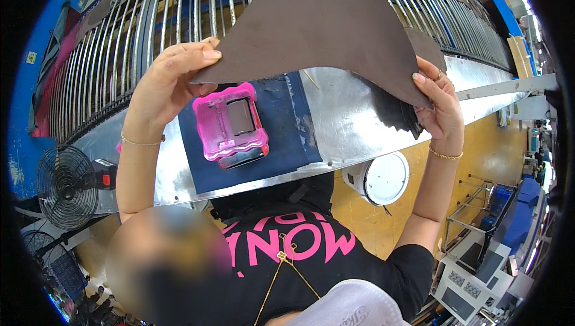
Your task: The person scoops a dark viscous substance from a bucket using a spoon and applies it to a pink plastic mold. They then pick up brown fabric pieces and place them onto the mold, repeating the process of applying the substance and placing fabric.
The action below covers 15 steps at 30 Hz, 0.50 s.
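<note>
A large, flat, dark brown leather piece (317, 20) with a curved outline is held up between both hands above the metal table (353, 128). My left hand (178, 67) pinches its pointed left corner between thumb and fingers. At the right corner, my right hand (439, 95) grips the edge, thumb on the face and fingers partly hidden behind. Below that right corner lies a stack of dark pieces (389, 107), partly covered by the leather. A pink plastic basket (211, 116) with a dark rectangular item inside stands on a dark blue mat (263, 170), near my left hand.
Beyond the table runs a rack of metal bars (173, 17) with more brown pieces lying on it. A black fan (67, 185) stands at the left. Below the table's near edge is a white bucket (386, 177); a metal arm (503, 86) extends at the right.
</note>
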Each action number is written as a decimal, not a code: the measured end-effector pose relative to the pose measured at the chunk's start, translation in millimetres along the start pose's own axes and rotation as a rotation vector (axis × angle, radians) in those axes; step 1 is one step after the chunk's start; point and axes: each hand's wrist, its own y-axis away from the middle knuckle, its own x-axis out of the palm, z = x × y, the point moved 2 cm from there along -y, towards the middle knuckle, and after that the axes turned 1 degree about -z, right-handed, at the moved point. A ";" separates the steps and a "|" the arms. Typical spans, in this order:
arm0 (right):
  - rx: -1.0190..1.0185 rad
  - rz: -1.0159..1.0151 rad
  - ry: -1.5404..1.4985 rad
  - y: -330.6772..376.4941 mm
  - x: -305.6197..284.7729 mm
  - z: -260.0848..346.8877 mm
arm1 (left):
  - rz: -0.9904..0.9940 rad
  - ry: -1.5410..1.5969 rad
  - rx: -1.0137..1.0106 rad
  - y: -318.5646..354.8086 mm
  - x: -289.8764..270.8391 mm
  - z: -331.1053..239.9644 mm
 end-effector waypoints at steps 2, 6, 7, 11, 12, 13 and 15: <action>-0.005 -0.084 0.034 -4.5 8.5 -2.5 | 0.094 0.105 0.008 1.5 -7.7 -1.9; 0.013 0.003 0.020 -12.5 15.4 -5.1 | 0.012 0.214 0.061 11.2 -20.0 1.0; 0.029 0.017 0.017 -13.5 20.8 -3.5 | 0.083 0.261 0.063 10.7 -25.6 1.8; 0.045 0.048 0.026 -18.1 20.5 -4.4 | 0.141 0.264 0.085 14.5 -31.9 1.9; 0.036 0.039 0.023 -18.3 22.9 -6.4 | 0.130 0.270 0.084 16.1 -33.7 0.6; 0.019 -0.076 0.038 -15.1 36.2 -5.2 | 0.125 0.281 0.080 15.7 -32.1 1.3; 0.016 -0.045 0.036 -17.2 31.6 -7.3 | 0.094 0.293 0.064 18.4 -28.9 1.0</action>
